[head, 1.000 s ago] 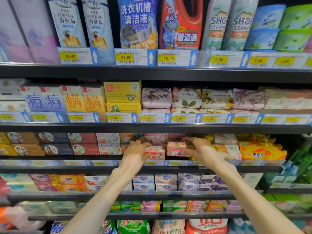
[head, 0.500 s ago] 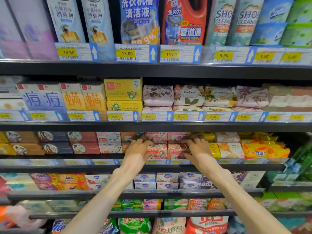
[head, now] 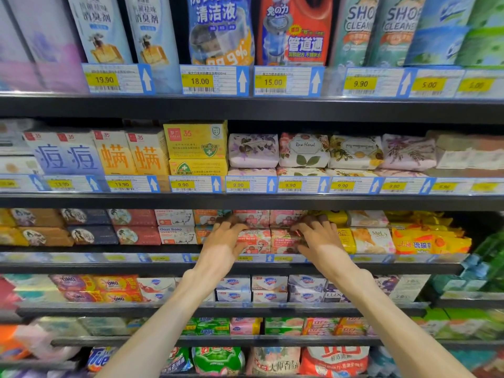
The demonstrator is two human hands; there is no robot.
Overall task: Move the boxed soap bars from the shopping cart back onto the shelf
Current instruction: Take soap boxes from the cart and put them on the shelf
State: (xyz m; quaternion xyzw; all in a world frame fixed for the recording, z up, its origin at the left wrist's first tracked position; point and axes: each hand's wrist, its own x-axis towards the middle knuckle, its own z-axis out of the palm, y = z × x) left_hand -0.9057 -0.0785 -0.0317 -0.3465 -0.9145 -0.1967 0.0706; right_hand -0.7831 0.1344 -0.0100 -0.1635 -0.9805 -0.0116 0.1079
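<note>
Two pink boxed Goat Soap bars (head: 253, 241) (head: 283, 240) stand side by side at the front of the third shelf (head: 109, 264), with more pink boxes stacked above and behind them. My left hand (head: 222, 242) rests against the left box, fingers spread over its left and upper edge. On the other side, my right hand (head: 320, 238) presses the right box, its thumb touching the front and its fingers reaching into the shelf. Neither hand curls round a box. The shopping cart is out of view.
White Goat Soap boxes (head: 177, 234) sit left of the pink ones, and yellow soap packs (head: 346, 240) sit to the right. The shelf above (head: 245, 201) overhangs closely. Lower shelves hold Safeguard boxes (head: 268, 289) just under my wrists.
My right hand set its pink box beside the other one, and both hands closed in on the pair. The view has also moved closer to the shelf.
</note>
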